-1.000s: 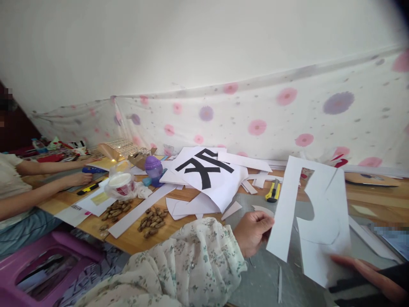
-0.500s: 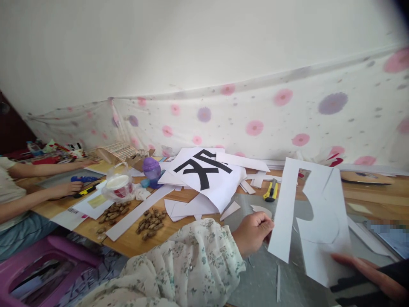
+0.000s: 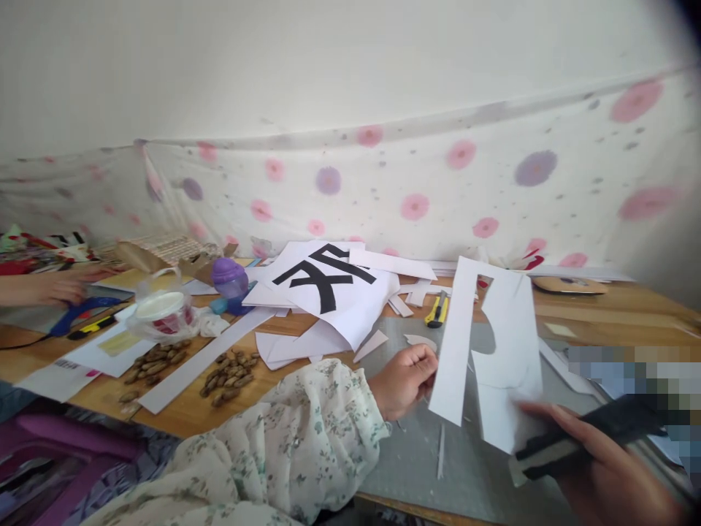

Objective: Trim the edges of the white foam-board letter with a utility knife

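My left hand point(image 3: 404, 380) pinches the lower left edge of a cut-out white board point(image 3: 509, 380), holding it tilted up above the grey cutting mat point(image 3: 405, 467). The board has a long strip on its left side and a curved opening in the middle. My right hand point(image 3: 613, 467) is closed around a long black tool point(image 3: 591, 438) with a grey strip and a pale tip; blur hides its exact kind. Its index finger points toward the board's lower right part. Thin white offcuts point(image 3: 441, 451) lie on the mat below.
A yellow-black utility knife point(image 3: 437, 310) lies behind the board. Leftward are a sheet with black lettering point(image 3: 334, 277), peanuts point(image 3: 233, 374), a white tub point(image 3: 161, 310) and a purple-lidded cup point(image 3: 230, 281). Another person's hand point(image 3: 66, 288) is near a blue glue gun point(image 3: 82, 310).
The view has swung right, so things sit further left. My right hand and its black tool have come further into view. My left hand keeps hold of the board.
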### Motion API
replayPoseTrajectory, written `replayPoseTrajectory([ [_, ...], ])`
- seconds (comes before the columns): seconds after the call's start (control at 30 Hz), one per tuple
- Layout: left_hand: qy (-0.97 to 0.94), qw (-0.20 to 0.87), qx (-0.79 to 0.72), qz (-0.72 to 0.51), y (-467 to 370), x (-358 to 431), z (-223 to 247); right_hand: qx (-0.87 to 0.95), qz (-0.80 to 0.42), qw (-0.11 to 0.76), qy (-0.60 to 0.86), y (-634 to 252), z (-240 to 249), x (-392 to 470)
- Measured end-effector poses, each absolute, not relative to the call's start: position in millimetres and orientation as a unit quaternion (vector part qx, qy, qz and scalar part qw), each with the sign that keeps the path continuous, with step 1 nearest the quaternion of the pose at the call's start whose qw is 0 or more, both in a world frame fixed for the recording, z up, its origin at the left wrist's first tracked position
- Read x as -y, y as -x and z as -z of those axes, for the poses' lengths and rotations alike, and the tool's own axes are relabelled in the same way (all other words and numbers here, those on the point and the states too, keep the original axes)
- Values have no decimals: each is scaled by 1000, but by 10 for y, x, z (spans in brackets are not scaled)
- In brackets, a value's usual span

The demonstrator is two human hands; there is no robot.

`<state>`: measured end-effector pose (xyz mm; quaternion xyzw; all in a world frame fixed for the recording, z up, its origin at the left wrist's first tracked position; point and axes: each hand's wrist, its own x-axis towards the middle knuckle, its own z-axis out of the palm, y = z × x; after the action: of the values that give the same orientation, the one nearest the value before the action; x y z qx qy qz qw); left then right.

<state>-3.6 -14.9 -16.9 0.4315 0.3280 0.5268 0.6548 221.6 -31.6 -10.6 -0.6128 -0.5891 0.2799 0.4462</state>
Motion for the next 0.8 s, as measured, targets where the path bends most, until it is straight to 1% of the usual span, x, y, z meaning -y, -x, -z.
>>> replayPoseTrajectory([
  [0.1,-424,655,-322,-536,55,137,184,480,-407,501,593,-2104,-125,374],
  [0.17,-420,651,-324,-544,66,123,198,425,-472,520,571,-2058,-240,402],
  [0.27,-404,650,-328,-554,79,102,206,378,-533,525,545,-2044,-272,408],
  [0.4,-382,678,-315,-543,109,72,178,314,-569,556,517,-2080,-118,343],
  [0.47,-376,696,-304,-530,136,57,151,299,-599,543,507,-2102,-65,310],
  [0.67,-377,749,-291,-461,208,59,34,318,-693,436,477,-2151,-140,257],
  [0.73,-386,759,-281,-442,213,81,1,335,-706,420,461,-2148,-151,247],
  [0.8,-386,759,-270,-449,209,105,-23,350,-710,416,447,-2132,-130,243],
])
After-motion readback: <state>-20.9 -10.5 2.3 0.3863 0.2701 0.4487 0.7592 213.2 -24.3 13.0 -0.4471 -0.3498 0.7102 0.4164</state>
